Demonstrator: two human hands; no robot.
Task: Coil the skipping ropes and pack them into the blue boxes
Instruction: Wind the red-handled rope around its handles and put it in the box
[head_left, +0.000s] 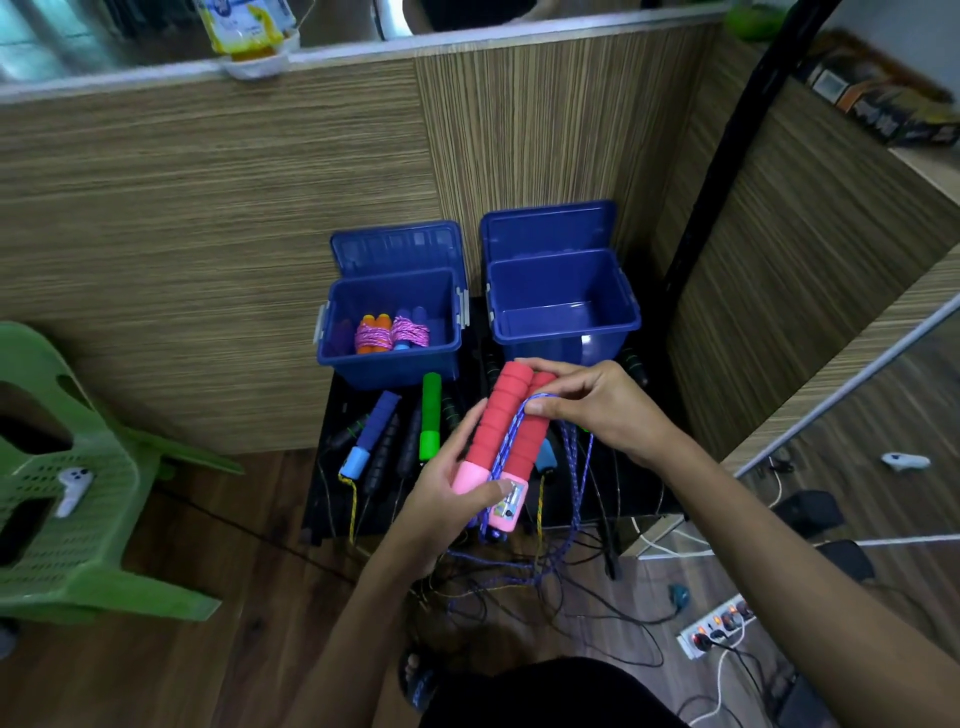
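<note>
the left hand grips the two red handles side by side near their pink ends, thumb laid across the small counter window, fingers curled under. the right hand pinches a loop of the purple rope against the upper part of the handles, fingertips pressing the strand where it crosses the foam. the rest of that rope hangs loose below the hands and trails into a tangle on the wooden floor, so the coiling looks barely begun. to do this step well, i'd judge the left hand should keep both handles clamped parallel while the right draws each turn snug around them — even tension, turns laid next to one another rather than stacked, so the bundle stays slim enough for a box. the slack should be fed up clear of the other cords on the floor, since a snag there could drag neighbouring ropes along. beyond the hands, on a black mat, lie more uncoiled ropes: a blue-handled one, a green-handled one and some dark ones between. behind them stand two blue boxes with lids up — the left box already holds two bundles wound in pink cord, the right box shows nothing inside. a green plastic chair stands well off to the left, and a power strip lies on the floor to the right.
</note>
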